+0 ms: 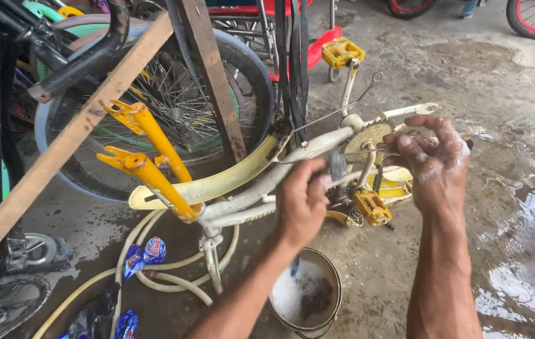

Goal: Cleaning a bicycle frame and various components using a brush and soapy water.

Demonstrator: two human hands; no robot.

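Note:
A small upside-down bicycle frame (248, 204), cream with a yellow fork (154, 179) and yellow pedals (371, 207), lies across the wet floor. My left hand (302, 201) grips a small brush (336, 166), its bristles against the frame near the chainring (368, 135). My right hand (433, 163), covered in soapy foam, is closed around the rear frame tubes just right of the chainring. The chain hangs below the crank.
A metal bowl of soapy water (305, 298) stands under my forearms. A pale hose (154, 270) loops on the concrete with blue wrappers (145, 254) nearby. Wooden slats (66, 141) and a bicycle wheel (173, 94) lean at the left. Puddles (531, 207) lie at the right.

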